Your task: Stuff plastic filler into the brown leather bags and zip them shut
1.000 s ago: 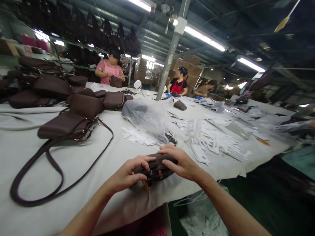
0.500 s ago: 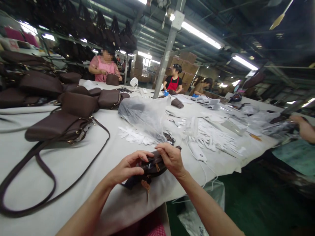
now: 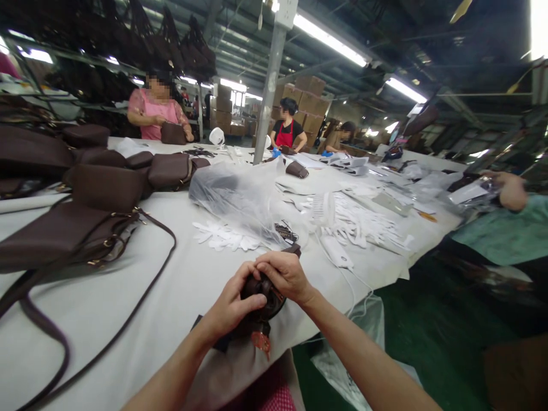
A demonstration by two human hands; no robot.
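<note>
Near the front edge of the cloth-covered table, both of my hands grip a small dark brown handbag. My left hand has its fingers curled over the bag's left side, thumb pressed on top. My right hand is closed over the far right part, its fingers meeting those of the left. Between the hands the bag's dark material is bunched, and an orange-brown tag hangs from its near side. Much of the bag is hidden under my fingers.
Brown shoulder bags with a long strap lie to the left. Ahead are a clear plastic bag, white paper cutouts and a white power strip. A metal post rises beyond. Co-workers stand around the table.
My hands have drawn closer together on the handbag, and its top is now bunched between them. The whole view has shifted a little to the right.
</note>
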